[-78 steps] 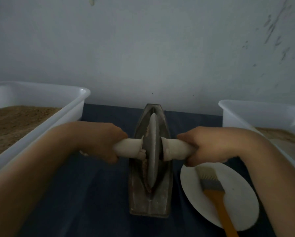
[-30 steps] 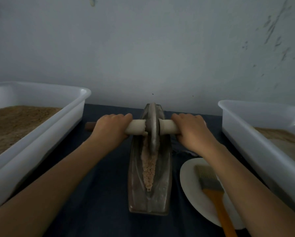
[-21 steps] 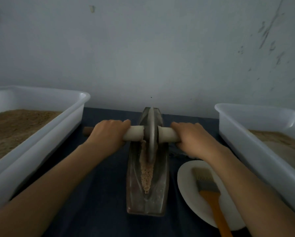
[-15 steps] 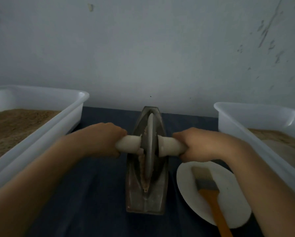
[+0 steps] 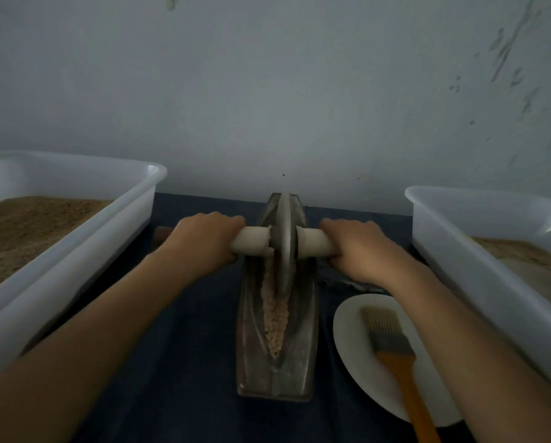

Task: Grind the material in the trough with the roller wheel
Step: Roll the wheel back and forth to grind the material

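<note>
A roller wheel [image 5: 283, 243] is seen standing upright on its edge at the far end of a boat-shaped metal trough [image 5: 275, 318], which lies lengthwise on a dark-covered tabletop [image 5: 184, 362]. The left hand [image 5: 204, 241] is clenched around the pale axle handle [image 5: 252, 245] on one side of the disc, and the right hand [image 5: 357, 251] is wrapped around the matching handle on the other. A ridge of coarse, pinkish-tan material [image 5: 275, 318] is left exposed along the groove on the near side of the wheel; it looks only partly crushed, so the grinding is judged to be midway.

For the step to be done well, the wheel should be drawn along the groove over that ridge, with even downward pressure applied through both handles so the disc is kept vertical and seated in the channel, and material is not flung over the rim.

A white plate [image 5: 354, 362] bearing an orange-handled brush [image 5: 395, 356] lies just right of the trough, and white plastic tubs [image 5: 76, 238] of brown granular matter are set at either side.
</note>
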`<state>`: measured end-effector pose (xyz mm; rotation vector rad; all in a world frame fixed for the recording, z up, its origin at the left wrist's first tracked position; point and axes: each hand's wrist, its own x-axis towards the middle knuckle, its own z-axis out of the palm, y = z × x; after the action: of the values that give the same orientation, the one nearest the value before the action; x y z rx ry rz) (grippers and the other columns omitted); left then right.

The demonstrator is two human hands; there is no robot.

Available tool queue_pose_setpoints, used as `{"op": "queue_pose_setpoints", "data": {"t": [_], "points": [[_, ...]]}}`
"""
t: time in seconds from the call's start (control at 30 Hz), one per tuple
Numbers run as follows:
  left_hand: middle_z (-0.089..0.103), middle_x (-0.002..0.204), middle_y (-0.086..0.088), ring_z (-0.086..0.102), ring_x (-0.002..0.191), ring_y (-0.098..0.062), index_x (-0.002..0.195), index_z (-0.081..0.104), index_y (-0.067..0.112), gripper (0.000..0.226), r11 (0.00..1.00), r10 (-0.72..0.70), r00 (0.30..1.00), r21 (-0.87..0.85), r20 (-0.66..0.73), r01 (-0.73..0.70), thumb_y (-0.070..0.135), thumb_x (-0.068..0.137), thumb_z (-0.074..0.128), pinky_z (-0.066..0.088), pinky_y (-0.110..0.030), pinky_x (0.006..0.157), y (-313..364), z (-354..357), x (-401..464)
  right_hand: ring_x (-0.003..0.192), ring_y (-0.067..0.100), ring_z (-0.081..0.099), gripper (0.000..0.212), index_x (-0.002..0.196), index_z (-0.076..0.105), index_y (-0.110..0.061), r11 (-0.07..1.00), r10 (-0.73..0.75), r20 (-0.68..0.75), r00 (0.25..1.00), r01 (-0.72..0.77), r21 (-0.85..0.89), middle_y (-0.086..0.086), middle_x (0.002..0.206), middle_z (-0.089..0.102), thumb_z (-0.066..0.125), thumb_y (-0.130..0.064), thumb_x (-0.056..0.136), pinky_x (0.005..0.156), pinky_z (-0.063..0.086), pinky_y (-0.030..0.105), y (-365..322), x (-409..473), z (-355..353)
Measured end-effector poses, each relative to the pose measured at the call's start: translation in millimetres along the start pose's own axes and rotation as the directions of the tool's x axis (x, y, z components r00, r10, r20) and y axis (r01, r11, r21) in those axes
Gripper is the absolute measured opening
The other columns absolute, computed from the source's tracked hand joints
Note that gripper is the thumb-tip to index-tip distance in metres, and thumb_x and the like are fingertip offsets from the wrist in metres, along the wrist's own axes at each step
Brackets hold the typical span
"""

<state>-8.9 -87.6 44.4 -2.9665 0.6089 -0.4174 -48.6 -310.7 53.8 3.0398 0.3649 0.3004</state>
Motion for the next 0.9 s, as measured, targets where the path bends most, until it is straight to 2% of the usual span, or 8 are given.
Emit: {"op": "queue_pose_setpoints", "data": {"t": [0.1,0.23,0.33,0.43,0.57,0.63,0.77,0.9], "points": [[0.059,0.109,-0.003,0.056,0.101,-0.023,0.109,0.046,0.017,0.028,0.998,-0.005,0.980,0.067,-0.199,0.019,0.030,0.086,0.056,0.037,-0.031,0.079,3,12,9,0.100,0.025,0.050,0.025,0.110,0.047,-0.017,0.998,0.015,-0.188,0.982,-0.027,-0.061,0.003,0.108,0.056,0.054,-0.017,0.086,0.070,0.025,0.033,4,8,18],[0.059,0.109,-0.004,0.055,0.101,-0.022,0.110,0.046,0.016,0.028,0.999,-0.034,0.971,0.030,-0.235,0.042,0.028,0.087,0.057,0.036,-0.030,0.084,3,17,14,0.103,0.026,0.050,0.030,0.114,0.051,-0.016,0.999,0.022,-0.286,0.958,-0.033,-0.034,0.005,0.111,0.057,0.057,-0.013,0.085,0.081,0.030,0.035,1,10,22],[0.060,0.109,-0.002,0.057,0.100,-0.021,0.107,0.045,0.017,0.026,1.000,0.013,0.980,0.029,-0.200,-0.008,0.029,0.087,0.057,0.034,-0.027,0.076,0,15,9,0.098,0.025,0.051,0.022,0.107,0.048,-0.017,0.996,0.008,-0.188,0.982,-0.024,-0.083,0.004,0.106,0.057,0.054,-0.015,0.086,0.072,0.026,0.033,0,6,13],[0.059,0.111,-0.002,0.057,0.101,-0.021,0.109,0.045,0.019,0.029,0.999,0.034,0.997,0.011,-0.063,-0.034,0.031,0.086,0.059,0.032,-0.027,0.071,-1,5,2,0.091,0.023,0.053,0.015,0.100,0.044,-0.017,1.000,-0.002,0.011,1.000,0.002,-0.007,0.005,0.103,0.058,0.053,-0.015,0.088,0.068,0.026,0.030,-2,-5,-1],[0.059,0.114,0.000,0.057,0.105,-0.019,0.113,0.050,0.025,0.035,0.997,0.071,0.983,0.004,0.169,-0.073,0.033,0.082,0.063,0.037,-0.027,0.076,-1,-15,-12,0.088,0.018,0.053,0.022,0.108,0.051,-0.015,0.991,0.007,0.312,0.950,-0.048,0.122,0.004,0.105,0.057,0.057,-0.014,0.087,0.059,0.036,0.026,-13,-21,-30],[0.059,0.114,0.002,0.056,0.104,-0.016,0.115,0.051,0.026,0.038,0.993,0.112,0.955,-0.004,0.273,-0.115,0.033,0.080,0.065,0.037,-0.025,0.078,0,-25,-18,0.088,0.016,0.054,0.023,0.110,0.053,-0.012,0.994,-0.033,0.406,0.913,-0.012,0.107,0.005,0.105,0.057,0.058,-0.015,0.088,0.056,0.036,0.022,-18,-27,-42],[0.060,0.108,0.006,0.056,0.095,-0.009,0.115,0.053,0.028,0.038,0.986,0.163,0.873,-0.095,0.460,-0.134,0.031,0.079,0.067,0.041,-0.021,0.079,-2,-39,-26,0.084,0.012,0.051,0.021,0.109,0.055,-0.012,0.991,-0.092,0.498,0.862,0.033,0.127,0.002,0.096,0.055,0.058,-0.014,0.089,0.053,0.034,0.013,-20,-34,-52],[0.060,0.110,0.004,0.056,0.096,-0.012,0.116,0.054,0.027,0.040,0.990,0.131,0.888,-0.098,0.440,-0.097,0.030,0.079,0.068,0.044,-0.025,0.082,-3,-33,-19,0.073,0.008,0.051,0.018,0.100,0.052,-0.021,0.982,-0.097,0.453,0.886,0.010,0.191,-0.005,0.087,0.055,0.061,-0.016,0.086,0.058,0.039,0.019,-17,-29,-49]]}}
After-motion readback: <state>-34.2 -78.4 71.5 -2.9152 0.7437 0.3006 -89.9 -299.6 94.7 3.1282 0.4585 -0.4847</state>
